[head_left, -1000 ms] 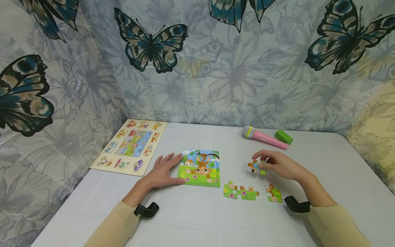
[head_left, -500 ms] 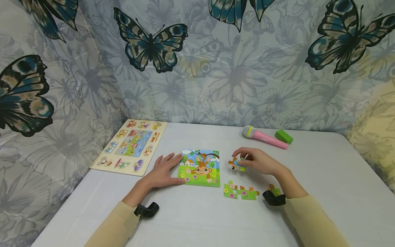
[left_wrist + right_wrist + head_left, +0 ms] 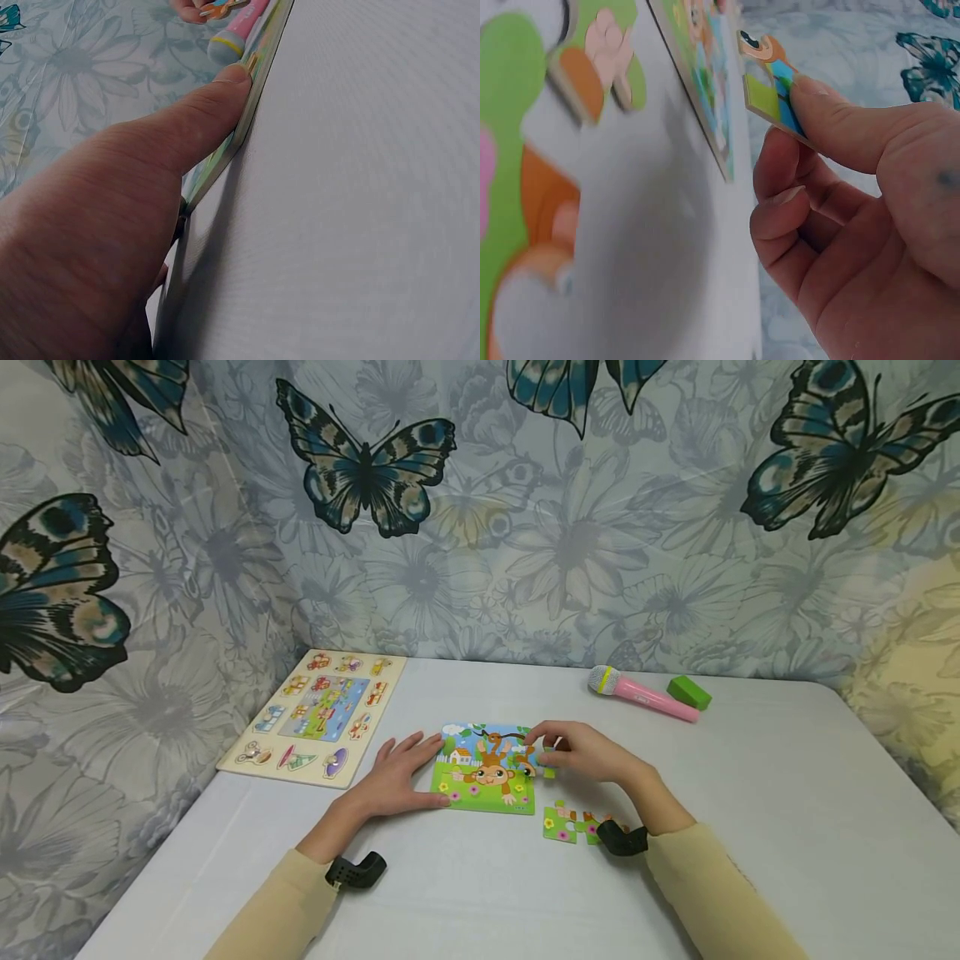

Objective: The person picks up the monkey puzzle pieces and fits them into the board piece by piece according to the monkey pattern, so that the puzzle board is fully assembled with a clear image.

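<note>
A square monkey puzzle board (image 3: 462,781) lies mid-table in the head view. My left hand (image 3: 393,783) steadies its left side with fingers spread, the thumb (image 3: 202,105) over the near left corner. Between thumb and fingers my right hand (image 3: 588,754) pinches a jigsaw piece (image 3: 784,101) printed with an eye, blue and green. In the right wrist view the piece is tilted and raised above the table. It overlaps the board's right edge in the head view. Loose jigsaw pieces (image 3: 558,828) lie on the table just right of the board, partly behind the right wrist camera.
Back left lies a larger wooden picture board (image 3: 247,760) with animal and toy shapes. A pink toy microphone (image 3: 652,697) and a green block (image 3: 688,692) are at the back right. The white table (image 3: 810,793) meets a butterfly-patterned backdrop (image 3: 480,568).
My right hand has carried the pinched jigsaw piece leftward, from the table's right side to the board's right edge. The left hand and the board have stayed in place.
</note>
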The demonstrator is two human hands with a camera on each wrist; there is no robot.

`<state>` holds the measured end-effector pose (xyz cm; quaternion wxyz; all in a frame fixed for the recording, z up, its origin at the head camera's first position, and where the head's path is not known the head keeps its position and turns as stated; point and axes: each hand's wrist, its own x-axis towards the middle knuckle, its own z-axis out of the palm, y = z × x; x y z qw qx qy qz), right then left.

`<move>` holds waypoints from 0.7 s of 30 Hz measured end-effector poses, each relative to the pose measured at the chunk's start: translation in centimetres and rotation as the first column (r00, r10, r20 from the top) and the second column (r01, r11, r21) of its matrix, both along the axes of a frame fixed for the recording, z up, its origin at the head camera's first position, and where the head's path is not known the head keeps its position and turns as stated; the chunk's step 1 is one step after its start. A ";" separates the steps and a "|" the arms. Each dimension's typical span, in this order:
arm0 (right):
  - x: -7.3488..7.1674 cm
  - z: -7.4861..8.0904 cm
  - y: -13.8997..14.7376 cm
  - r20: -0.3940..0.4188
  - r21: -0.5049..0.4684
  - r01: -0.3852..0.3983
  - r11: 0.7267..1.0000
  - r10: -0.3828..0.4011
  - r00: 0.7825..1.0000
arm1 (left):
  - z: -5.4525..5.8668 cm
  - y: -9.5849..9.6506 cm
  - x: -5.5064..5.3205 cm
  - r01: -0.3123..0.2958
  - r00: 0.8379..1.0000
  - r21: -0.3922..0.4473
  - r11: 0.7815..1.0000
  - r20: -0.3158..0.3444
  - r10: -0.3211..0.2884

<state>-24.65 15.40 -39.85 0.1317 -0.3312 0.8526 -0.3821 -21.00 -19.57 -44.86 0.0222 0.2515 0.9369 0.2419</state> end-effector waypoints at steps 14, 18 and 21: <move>-0.5 -0.6 -2.5 -0.042 0.036 -0.046 0.998 0.048 0.998 | -0.1 0.0 0.0 0.007 1.000 -0.005 1.000 -0.015 -0.007; -0.6 -0.7 -3.1 -0.038 0.050 -0.028 0.998 0.030 0.999 | 0.0 0.0 0.0 0.011 1.000 -0.007 1.000 -0.016 -0.011; -0.6 -0.8 -3.5 -0.050 0.059 -0.021 0.998 0.024 0.998 | -0.1 0.0 0.0 0.013 1.000 -0.003 1.000 -0.013 -0.013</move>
